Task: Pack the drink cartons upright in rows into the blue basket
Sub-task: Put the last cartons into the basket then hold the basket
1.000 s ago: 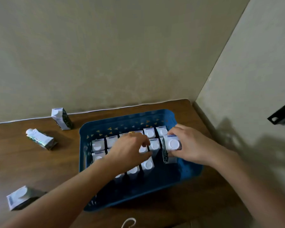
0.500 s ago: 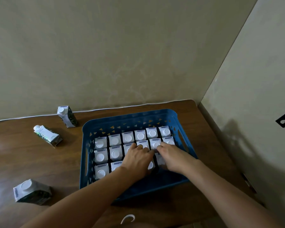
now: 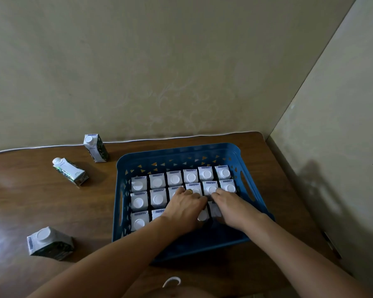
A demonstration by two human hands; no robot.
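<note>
Resting on the cartons (image 3: 157,198) standing in rows inside the blue basket (image 3: 256,214), the left hand (image 3: 184,208) and right hand (image 3: 229,207) lie loosely curled, gripping nothing I can see; each light, stiff box seems best pinched by its flat sides.

Both hands — left hand (image 3: 184,208) and right hand (image 3: 232,208) — rest side by side on the packed cartons (image 3: 174,179) in the basket (image 3: 249,208) on the table (image 3: 91,211). Well left of the left hand: a standing carton (image 3: 95,148) farthest, a toppled carton (image 3: 70,171) nearer, and a near carton (image 3: 50,243).
</note>
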